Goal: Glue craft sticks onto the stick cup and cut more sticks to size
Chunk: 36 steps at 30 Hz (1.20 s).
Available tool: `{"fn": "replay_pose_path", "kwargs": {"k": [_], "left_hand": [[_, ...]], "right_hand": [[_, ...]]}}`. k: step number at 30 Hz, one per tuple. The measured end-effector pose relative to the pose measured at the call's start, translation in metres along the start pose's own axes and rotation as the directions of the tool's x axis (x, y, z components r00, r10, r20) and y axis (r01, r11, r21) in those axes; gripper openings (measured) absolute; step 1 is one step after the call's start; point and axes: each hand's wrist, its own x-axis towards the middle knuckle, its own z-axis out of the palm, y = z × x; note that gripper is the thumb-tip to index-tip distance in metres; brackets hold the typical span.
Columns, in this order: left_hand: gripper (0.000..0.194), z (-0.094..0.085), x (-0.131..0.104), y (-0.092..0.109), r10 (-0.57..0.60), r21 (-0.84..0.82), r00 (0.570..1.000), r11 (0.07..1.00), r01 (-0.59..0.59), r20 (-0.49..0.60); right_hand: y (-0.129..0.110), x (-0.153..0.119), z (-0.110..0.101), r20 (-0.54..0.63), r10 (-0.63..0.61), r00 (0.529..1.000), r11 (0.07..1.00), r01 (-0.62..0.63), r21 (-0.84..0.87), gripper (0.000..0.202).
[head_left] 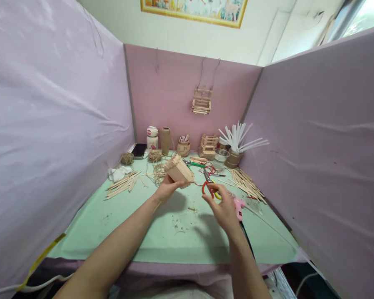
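Left hand [169,187]: clamped on a box-like wooden piece [180,171], which is held tilted above the middle of the counter [112,232].

Right hand [223,207]: thumb and index finger parted at the handles of red-handled scissors [207,190]; whether a grip is closed on them cannot be told.

Beside the right hand: one yellow handle [217,195], partly hidden; one pink glue gun [238,207], toward the right edge.

Beyond the hands: green-handled pliers [197,165]; a tangle of red cord [210,168]; loose twine [158,174], partly hidden by the wooden piece.

Near the front edge, centre: small scraps [192,209], scattered.

Left edge: flat wooden sticks [122,186], spread in a loose pile; crumpled white tissue [119,172]; a ball of twine [127,158].

Right edge: a second pile of wooden sticks [248,185].

Back edge, left to right: dark phone [139,150]; white jar [152,138]; upright twine spool [165,141]; pen holder [183,148]; slatted wooden structure [208,144]; clear cup [221,158]; brown pot [234,159], filled with white rods [237,139].

Above the back edge: a small slatted seat [202,101], hung against the pink panel [171,91].
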Motion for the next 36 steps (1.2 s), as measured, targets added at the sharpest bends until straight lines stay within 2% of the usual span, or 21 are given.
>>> {"fn": "replay_pose_path", "kwargs": {"k": [2,5,7,12,18,30,36], "left_hand": [[0.065,0.000,-0.001,-0.001,-0.003,0.045,1.000,0.999,0.002,0.007],[0.061,0.001,-0.003,0.000,0.003,0.080,0.999,0.997,-0.006,0.035],[0.063,0.002,-0.004,0.000,0.006,0.079,0.999,0.997,-0.010,0.051],[0.075,0.001,-0.002,-0.002,-0.009,0.069,0.999,0.998,0.006,0.037],[0.070,0.000,-0.004,-0.003,-0.006,0.083,0.999,0.997,0.003,0.034],[0.067,0.000,-0.004,-0.004,-0.007,0.106,0.998,0.994,0.000,0.070],[0.068,-0.001,-0.005,-0.005,-0.013,0.138,0.999,0.990,0.007,0.044]], "right_hand": [[-0.015,0.005,0.016,-0.031,-0.079,0.996,0.981,0.083,0.176,0.029],[-0.024,0.012,0.033,-0.083,-0.082,0.993,0.966,0.100,0.239,0.016],[-0.022,0.015,0.038,-0.101,-0.061,0.993,0.964,0.085,0.252,0.016],[-0.015,0.018,0.041,-0.126,-0.003,0.992,0.961,0.038,0.275,0.020],[-0.011,0.020,0.045,-0.177,0.022,0.984,0.964,0.026,0.264,0.021],[-0.012,0.018,0.050,-0.255,-0.041,0.966,0.975,0.095,0.203,0.021],[-0.013,0.017,0.050,-0.274,-0.062,0.960,0.974,0.118,0.194,0.019]]}}
